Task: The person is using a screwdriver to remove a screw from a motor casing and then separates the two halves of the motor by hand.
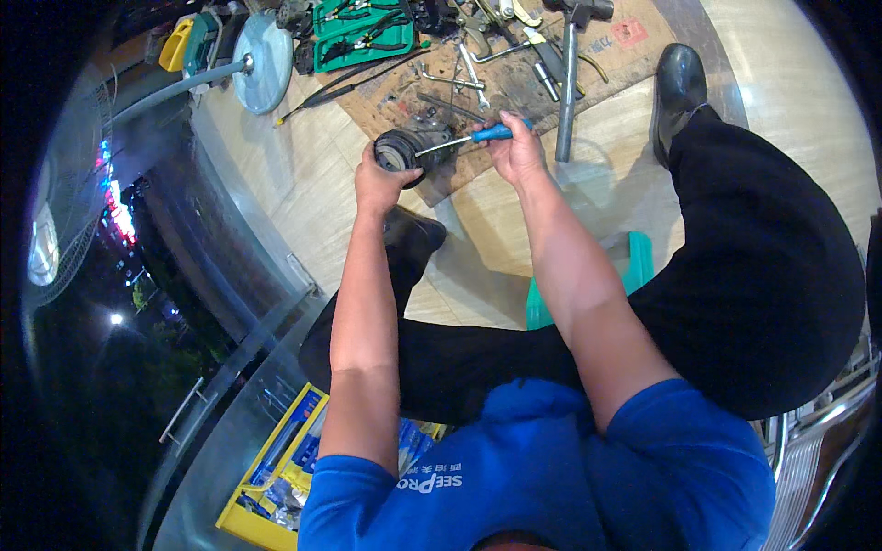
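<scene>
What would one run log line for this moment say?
left hand: grips dark round part | right hand: holds blue-handled screwdriver, tip in the part | near: cardboard with loose tools, green tool tray

Screwdriver (459, 140) tip hidden inside round black part (401, 152), cardboard's tools (478, 69) blurred

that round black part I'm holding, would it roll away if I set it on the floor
Probably yes: the black part looks cylindrical, so on its side it may roll. It seems metal-cored, likely heavy for its size. The left hand grips it firmly.
</scene>
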A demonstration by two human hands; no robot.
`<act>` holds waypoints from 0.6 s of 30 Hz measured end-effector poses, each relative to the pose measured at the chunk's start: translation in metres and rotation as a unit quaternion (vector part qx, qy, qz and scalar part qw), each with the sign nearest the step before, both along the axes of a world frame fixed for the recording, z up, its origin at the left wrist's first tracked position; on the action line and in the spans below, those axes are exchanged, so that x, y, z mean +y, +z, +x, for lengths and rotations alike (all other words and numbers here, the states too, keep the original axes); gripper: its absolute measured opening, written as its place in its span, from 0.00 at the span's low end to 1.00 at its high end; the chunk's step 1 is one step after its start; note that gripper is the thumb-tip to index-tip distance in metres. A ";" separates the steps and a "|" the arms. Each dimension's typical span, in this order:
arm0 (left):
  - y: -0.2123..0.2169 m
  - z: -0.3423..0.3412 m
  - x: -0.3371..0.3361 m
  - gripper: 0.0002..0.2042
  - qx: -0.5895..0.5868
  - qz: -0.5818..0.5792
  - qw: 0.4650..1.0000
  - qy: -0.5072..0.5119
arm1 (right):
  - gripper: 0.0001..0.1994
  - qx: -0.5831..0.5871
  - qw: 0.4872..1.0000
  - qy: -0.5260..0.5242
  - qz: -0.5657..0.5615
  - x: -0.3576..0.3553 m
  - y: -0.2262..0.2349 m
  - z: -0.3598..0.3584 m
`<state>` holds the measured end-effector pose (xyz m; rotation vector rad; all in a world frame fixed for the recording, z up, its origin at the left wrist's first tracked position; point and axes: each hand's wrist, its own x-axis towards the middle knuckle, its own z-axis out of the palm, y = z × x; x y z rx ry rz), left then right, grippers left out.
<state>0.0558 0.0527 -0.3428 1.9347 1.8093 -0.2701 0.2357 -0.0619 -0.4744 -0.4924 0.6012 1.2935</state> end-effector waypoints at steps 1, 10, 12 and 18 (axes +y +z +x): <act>0.001 0.001 0.001 0.53 0.001 -0.004 1.000 0.004 | 0.08 -0.027 1.000 0.005 0.010 0.004 0.003 0.003; 0.004 0.007 -0.006 0.50 0.003 0.023 1.000 -0.004 | 0.07 -0.085 0.996 0.007 0.016 0.011 0.015 0.008; 0.001 0.010 -0.006 0.50 0.005 0.023 1.000 0.005 | 0.07 -0.064 0.998 0.004 0.013 0.016 0.001 0.005; -0.004 -0.012 -0.002 0.53 -0.034 0.025 0.999 -0.007 | 0.09 -0.030 0.998 0.047 -0.026 0.022 -0.002 0.007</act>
